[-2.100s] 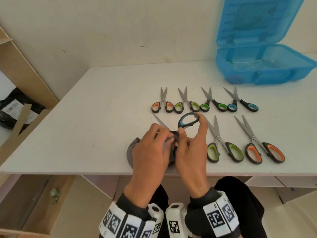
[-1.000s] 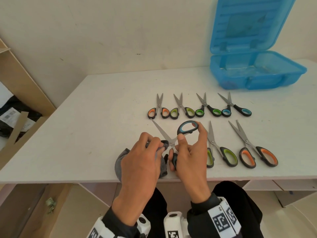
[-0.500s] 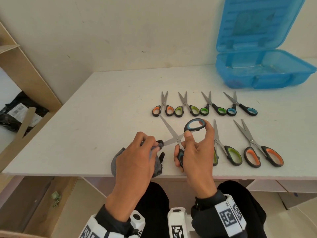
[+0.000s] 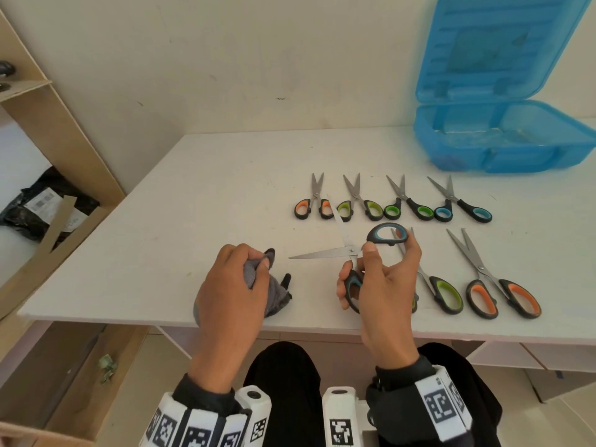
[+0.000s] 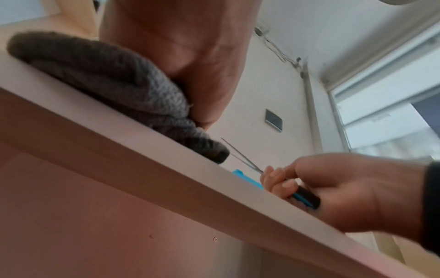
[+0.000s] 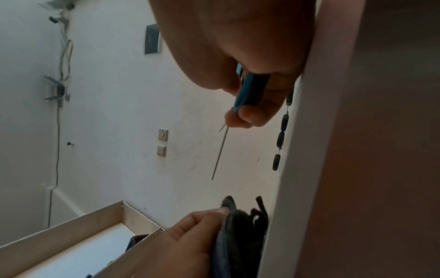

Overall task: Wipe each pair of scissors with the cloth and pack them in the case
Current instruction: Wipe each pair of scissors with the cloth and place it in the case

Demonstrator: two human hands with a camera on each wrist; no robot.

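The right hand (image 4: 383, 285) grasps the blue-and-black-handled scissors (image 4: 350, 253) by both loops, blades spread wide above the white table (image 4: 180, 221); the left hand (image 4: 232, 285), just apart from the blade tips, clutches the grey cloth (image 4: 274, 295) at the table's near edge (image 5: 166, 150). Bare tabletop lies left of the hands and toward the wall. Six further pairs lie flat: four small scissors (image 4: 392, 201) in a row, two large scissors (image 4: 496, 279) nearer, with one open blue case (image 4: 503, 143) at the far right.
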